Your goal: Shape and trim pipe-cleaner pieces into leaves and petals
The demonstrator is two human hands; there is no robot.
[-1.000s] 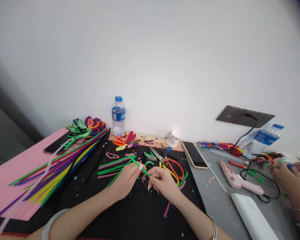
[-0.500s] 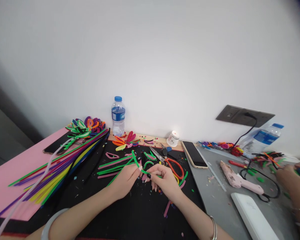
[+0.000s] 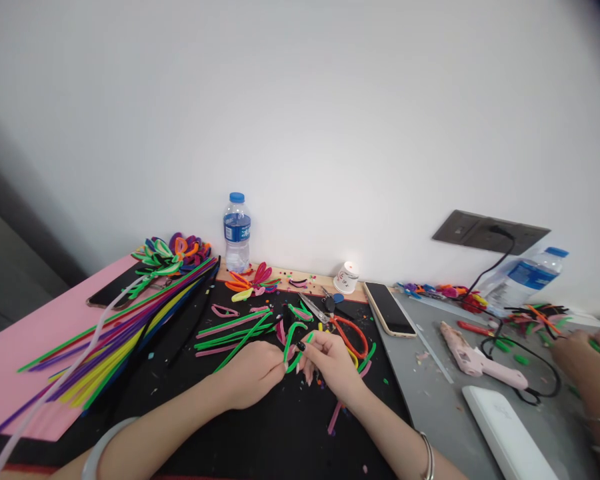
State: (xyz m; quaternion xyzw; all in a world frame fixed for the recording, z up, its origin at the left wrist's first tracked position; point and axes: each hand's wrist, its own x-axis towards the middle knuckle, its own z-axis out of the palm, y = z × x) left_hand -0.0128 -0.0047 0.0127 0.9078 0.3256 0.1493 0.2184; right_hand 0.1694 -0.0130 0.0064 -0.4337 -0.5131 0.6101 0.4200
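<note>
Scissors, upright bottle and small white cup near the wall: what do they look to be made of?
Scissors: grey, shiny metal blades; the smooth orange handles look like plastic.
Upright bottle: clear, glossy plastic, judging by its see-through, shaped walls, with a blue cap.
Small white cup: probably paper, as it is opaque with printed marks, though thin plastic is possible.

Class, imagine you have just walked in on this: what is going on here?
The person's left hand and right hand are bending a green pipe cleaner over a black mat. Nearby lie orange-handled scissors and loose pipe cleaners. A bottle stands by the wall. At the right, another person's hands are at work near a glue gun.
</note>
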